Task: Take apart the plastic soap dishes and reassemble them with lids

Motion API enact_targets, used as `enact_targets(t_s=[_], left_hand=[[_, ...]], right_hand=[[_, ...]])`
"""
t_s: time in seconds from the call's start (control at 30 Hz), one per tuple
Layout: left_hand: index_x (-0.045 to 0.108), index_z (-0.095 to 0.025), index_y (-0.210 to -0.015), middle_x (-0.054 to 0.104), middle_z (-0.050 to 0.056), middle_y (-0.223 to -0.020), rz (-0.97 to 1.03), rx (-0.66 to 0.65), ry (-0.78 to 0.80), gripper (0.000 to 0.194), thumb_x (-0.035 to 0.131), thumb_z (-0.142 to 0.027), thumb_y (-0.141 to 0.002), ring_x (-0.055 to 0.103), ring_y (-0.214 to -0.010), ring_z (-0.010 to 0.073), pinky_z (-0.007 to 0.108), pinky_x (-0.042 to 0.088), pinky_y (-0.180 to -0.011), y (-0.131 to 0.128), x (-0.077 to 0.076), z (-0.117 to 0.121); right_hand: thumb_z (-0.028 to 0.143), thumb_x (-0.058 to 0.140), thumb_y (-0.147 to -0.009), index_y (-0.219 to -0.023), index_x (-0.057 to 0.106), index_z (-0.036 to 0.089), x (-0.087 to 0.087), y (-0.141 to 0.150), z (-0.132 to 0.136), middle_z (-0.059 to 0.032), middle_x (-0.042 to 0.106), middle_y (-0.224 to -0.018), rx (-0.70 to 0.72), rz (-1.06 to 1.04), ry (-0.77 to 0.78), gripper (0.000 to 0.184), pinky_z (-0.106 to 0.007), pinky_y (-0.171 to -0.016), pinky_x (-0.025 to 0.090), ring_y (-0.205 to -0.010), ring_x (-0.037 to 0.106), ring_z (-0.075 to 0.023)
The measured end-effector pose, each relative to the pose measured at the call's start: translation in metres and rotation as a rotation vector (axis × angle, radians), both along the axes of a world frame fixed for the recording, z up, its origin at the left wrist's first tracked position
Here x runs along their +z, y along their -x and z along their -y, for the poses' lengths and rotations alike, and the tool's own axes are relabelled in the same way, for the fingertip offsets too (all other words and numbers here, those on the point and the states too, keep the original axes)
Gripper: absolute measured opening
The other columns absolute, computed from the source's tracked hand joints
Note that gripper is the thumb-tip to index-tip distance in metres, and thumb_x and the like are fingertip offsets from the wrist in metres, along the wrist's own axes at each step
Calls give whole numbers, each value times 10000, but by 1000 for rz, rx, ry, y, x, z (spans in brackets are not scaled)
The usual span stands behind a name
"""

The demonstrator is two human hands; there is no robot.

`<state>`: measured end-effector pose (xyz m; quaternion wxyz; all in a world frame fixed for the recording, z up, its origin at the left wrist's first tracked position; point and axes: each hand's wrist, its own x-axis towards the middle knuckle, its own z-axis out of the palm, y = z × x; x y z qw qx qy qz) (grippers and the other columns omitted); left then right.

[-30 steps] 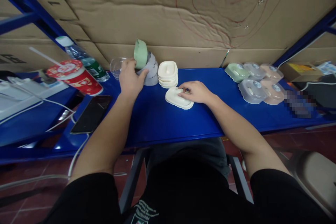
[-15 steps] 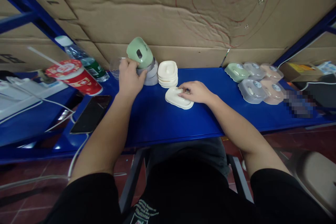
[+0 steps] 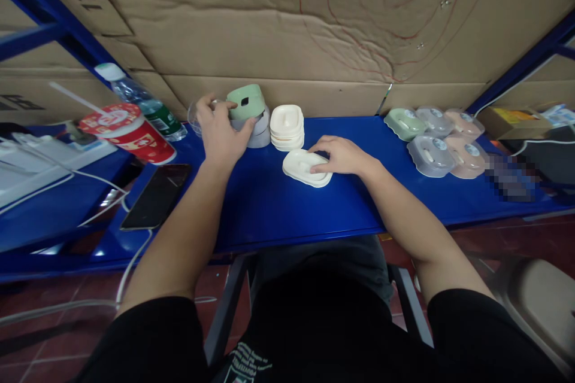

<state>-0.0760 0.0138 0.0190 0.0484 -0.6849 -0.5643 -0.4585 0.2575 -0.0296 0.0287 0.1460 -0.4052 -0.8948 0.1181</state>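
Left hand (image 3: 223,139), fingers apart at the green holder's eight o'clock, seems stacking; next wants steady release. Right hand (image 3: 345,155) over cream tray (image 3: 302,169): grip unclear.

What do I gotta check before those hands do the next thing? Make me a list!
1. Green piece on top of the grey pieces: ok.
2. Left hand at the green piece: ok. Whether it grips firmly: cannot tell.
3. Right hand at the nearest cream piece: ok.
4. Cream stack standing up: ok.
5. Red cup apart from the left hand: ok.
6. Clear cover fully in sight: not ok, the left hand partly hides it.
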Motion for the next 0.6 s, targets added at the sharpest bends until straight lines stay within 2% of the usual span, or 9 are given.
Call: enact_targets(t_s=[0.07, 0.13, 0.23, 0.3, 0.37, 0.43, 0.5, 0.6], left_hand=[[636, -184, -1347, 535, 120, -1533, -31, 16, -20, 598, 682, -654, -980, 374, -1542, 423, 688, 345, -1149, 0, 1, 2], [638, -159, -1355, 512, 107, -1570, -71, 42, -77, 616, 664, -653, -988, 402, -1515, 401, 674, 342, -1148, -2, 2, 3], [673, -179, -1279, 526, 104, -1583, -115, 22, -181, 501, 679, -583, -984, 486, -1448, 351, 622, 386, -1155, -8, 3, 5], [698, -219, -1198, 617, 109, -1493, -136, -65, -215, 371, 659, -529, -998, 562, -1381, 331, 588, 428, -1140, -17, 2, 8], [720, -238, -1114, 724, 117, -1317, -175, -194, -205, 275, 645, -479, -1005, 648, -1265, 321, 555, 473, -1101, -28, 1, 13], [741, -238, -1064, 785, 103, -1141, -251, -347, -134, 243, 632, -450, -1018, 715, -1114, 295, 497, 529, -1015, -40, -1, 21], [765, -224, -1047, 804, 84, -1009, -343, -502, -61, 271, 635, -461, -1026, 744, -963, 257, 418, 561, -892, -51, -4, 31], [792, -212, -1056, 794, 55, -864, -420, -675, -18, 338, 651, -518, -1028, 747, -825, 213, 331, 543, -744, -64, -10, 42]], right_hand=[[549, 773, -919, -1341, 781, 233, 1, -4, -1, -125, 757, -1246, -22, 60, 46, 527, -388, -916, 504, -1134, 697, -309], [518, 737, -955, -1422, 740, 234, 1, -5, -2, -128, 759, -1243, -46, 97, 82, 546, -388, -920, 502, -1118, 696, -304], [553, 772, -926, -1551, 640, 223, 3, -6, -3, -123, 775, -1248, -86, 119, 122, 718, -374, -901, 494, -1109, 695, -299], [595, 829, -861, -1532, 651, 214, 4, -6, -3, -116, 790, -1220, -114, 140, 157, 792, -352, -831, 482, -1055, 705, -290], [590, 845, -842, -1405, 736, 206, 5, -6, -4, -100, 806, -1153, -119, 169, 197, 690, -332, -757, 454, -964, 711, -263], [522, 809, -888, -1259, 797, 204, 5, -7, -5, -82, 815, -1085, -118, 189, 212, 488, -322, -721, 429, -900, 707, -235], [411, 749, -934, -1169, 822, 211, 3, -9, -7, -76, 820, -1080, -128, 197, 185, 316, -322, -724, 427, -908, 712, -230], [272, 667, -927, -1087, 840, 220, 0, -10, -10, -85, 817, -1126, -130, 165, 92, 241, -334, -775, 458, -984, 723, -249]])
